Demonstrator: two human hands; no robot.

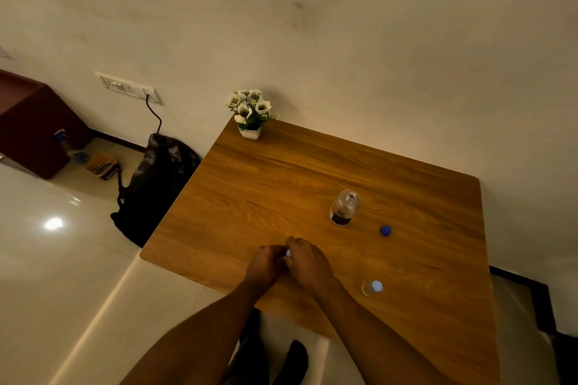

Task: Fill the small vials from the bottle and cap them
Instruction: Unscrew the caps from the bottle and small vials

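Wood-grain brown bench (250,191) carries everything, largest first: clear glass bottle with dark label (343,209) upright and uncapped, well beyond the hands to the right; its round blue cap (385,230) lies apart, just right of it. Small clear vial with pale blue cap (372,287) stands capped near the right forearm. Left hand (266,266) and right hand (308,264) are pressed together at the near edge; a second small vial's white cap (288,253) is just glimpsed between them. Fingers are curled closed around it; exact grip is hidden. Judged: capping in progress, vial axis likely upright, both hands equally near.
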